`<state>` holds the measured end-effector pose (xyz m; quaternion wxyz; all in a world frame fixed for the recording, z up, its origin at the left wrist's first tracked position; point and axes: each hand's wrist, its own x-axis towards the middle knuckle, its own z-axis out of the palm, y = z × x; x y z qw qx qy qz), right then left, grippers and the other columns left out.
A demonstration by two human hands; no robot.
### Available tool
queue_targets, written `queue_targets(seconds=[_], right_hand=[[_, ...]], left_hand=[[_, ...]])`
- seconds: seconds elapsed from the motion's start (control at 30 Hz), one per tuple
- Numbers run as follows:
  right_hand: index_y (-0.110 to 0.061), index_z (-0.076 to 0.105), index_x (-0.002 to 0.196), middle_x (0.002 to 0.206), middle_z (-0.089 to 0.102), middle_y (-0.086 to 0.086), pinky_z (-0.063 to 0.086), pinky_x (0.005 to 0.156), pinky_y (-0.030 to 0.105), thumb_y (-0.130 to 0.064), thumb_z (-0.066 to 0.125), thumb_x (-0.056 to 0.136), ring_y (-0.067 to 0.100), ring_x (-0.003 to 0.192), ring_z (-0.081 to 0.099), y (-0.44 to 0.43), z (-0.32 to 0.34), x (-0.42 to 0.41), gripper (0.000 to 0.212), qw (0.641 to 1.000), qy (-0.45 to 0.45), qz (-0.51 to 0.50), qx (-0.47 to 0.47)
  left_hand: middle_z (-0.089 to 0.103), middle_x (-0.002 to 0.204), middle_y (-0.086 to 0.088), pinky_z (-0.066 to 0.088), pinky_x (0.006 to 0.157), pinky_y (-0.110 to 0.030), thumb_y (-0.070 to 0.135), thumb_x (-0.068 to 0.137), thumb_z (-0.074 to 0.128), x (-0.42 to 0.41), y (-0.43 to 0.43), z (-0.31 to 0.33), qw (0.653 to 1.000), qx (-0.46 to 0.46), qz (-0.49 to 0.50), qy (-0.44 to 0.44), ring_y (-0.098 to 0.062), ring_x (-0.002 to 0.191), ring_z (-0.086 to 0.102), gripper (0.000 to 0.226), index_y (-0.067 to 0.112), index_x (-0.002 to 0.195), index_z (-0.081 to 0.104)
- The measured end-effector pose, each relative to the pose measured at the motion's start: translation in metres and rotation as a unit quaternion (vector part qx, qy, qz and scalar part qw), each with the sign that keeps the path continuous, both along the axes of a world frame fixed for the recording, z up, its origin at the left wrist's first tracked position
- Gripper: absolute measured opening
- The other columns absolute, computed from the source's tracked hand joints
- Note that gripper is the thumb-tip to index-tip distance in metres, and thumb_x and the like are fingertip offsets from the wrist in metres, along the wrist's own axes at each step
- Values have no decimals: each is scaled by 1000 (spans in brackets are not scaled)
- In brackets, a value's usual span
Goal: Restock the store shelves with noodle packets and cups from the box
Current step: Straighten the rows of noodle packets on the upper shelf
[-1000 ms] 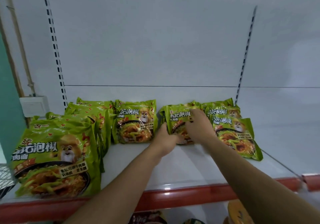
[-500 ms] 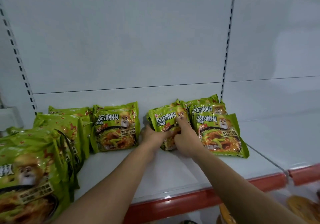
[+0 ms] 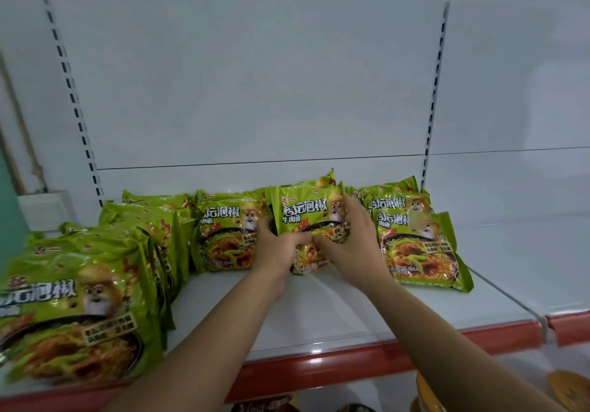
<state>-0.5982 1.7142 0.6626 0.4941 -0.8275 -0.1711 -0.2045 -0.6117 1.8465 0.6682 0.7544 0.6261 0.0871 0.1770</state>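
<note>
Both hands are on it! Our left hand (image 3: 277, 249) curls round the lower left edge of the glossy green plastic noodle packet (image 3: 303, 210), thumb laid across the printed bowl. Our right hand (image 3: 354, 242) clamps the opposite side, fingers spread over the front. The packet stands nearly upright on the white metal shelf with the red front strip (image 3: 335, 316). Whether its bottom edge touches the shelf we cannot tell, because the hands hide it.

Our marker is the slotted white upright post (image 3: 435, 92) at the back. The held packet sits left of that post, just beside the overlapping stack of matching packets (image 3: 421, 252) lying at the post's foot. Further left of the post leans another matching packet (image 3: 223, 236), and farthest from it a big stack of the same green packets (image 3: 73, 309).

We judge this one light, with slippery, crinkly film over a brittle noodle block. We should hold it by the sides, around the block, and never crush the middle.
</note>
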Motion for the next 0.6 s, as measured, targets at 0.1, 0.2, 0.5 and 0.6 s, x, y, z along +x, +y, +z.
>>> queue_targets(seconds=[0.1,0.2,0.5,0.6], right_hand=[[-31,8,156,162,11,-9,24,119,47,-38,83,74,16,149,12,1,4,-1,112,996,37,49,70],[-35,6,155,159,25,-2,43,107,46,-29,87,71,21,140,37,6,8,3,118,961,163,150,168],[-21,58,118,108,69,0,54,71,27,-16,82,77,15,91,68,42,3,5,48,962,165,149,161],[-24,61,111,105,68,0,58,81,39,-14,81,77,19,92,68,53,-1,4,41,965,142,136,171]], left_hand=[[75,102,-6,58,84,-50,-11,70,73,-14,17,2,1000,-25,-1,-10,-32,92,72,59,21,119,61],[76,99,-9,57,83,-56,-10,71,71,-26,35,-2,999,-52,-2,6,-36,91,72,50,21,110,64],[74,105,-4,57,87,-53,1,71,70,-43,66,-14,998,11,47,41,-30,96,70,58,30,119,61],[64,124,-3,51,95,-40,1,83,66,-47,69,-15,991,93,90,27,-26,110,62,67,26,141,43]])
